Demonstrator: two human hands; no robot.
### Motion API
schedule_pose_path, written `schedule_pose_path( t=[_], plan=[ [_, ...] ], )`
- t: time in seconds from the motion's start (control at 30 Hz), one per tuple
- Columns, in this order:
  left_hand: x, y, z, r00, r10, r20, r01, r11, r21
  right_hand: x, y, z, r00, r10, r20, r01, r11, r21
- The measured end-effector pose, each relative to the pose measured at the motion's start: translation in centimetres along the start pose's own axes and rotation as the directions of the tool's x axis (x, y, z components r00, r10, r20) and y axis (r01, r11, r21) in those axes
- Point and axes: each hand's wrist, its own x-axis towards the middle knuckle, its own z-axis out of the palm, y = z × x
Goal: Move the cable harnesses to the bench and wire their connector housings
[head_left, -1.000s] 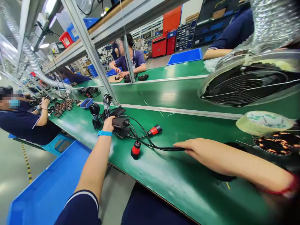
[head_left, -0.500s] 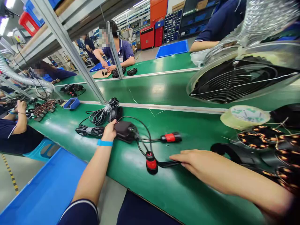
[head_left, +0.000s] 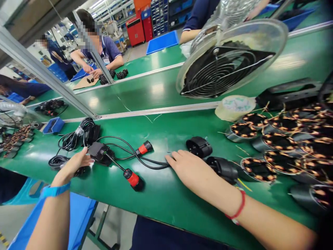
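Observation:
My left hand (head_left: 76, 161) is open at the left side of a black box (head_left: 100, 152), fingers stretched out beside it. From the box, black cables lead to two red-and-black connectors (head_left: 133, 180) lying on the green bench. My right hand (head_left: 186, 166) lies palm down over the black cables (head_left: 156, 166), its fingers extended and slightly apart; its underside is hidden. Just beyond it rest a black plug-shaped part (head_left: 199, 146) and another black part (head_left: 222, 169). Coiled black cable (head_left: 70, 139) sits behind my left hand.
Copper-wound motor stators (head_left: 257, 170) crowd the bench at right, near a tape roll (head_left: 235, 107). A round fan hood (head_left: 229, 69) hangs above the bench. A small blue bin (head_left: 53, 125) stands at left. A co-worker (head_left: 106, 52) works across the bench.
My left hand has let go of the black box and moved left of it. My right hand has flattened over the cables. The view has swung right, showing more stators.

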Motion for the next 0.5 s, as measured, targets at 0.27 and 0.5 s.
schedule_pose_path(
  t=[0.27,0.5],
  plan=[
    [-9.6,5.1,11.0,0.530,0.581,0.618,-0.826,0.186,0.533,-11.0,4.6,-3.4,0.853,0.158,-0.497,0.035,0.934,0.356],
    [-12.0,5.0,26.8,0.301,0.484,0.822,-0.948,0.246,0.202,-24.5,10.9,-4.0,0.260,0.737,-0.624,-0.565,0.640,0.520]
  ],
)
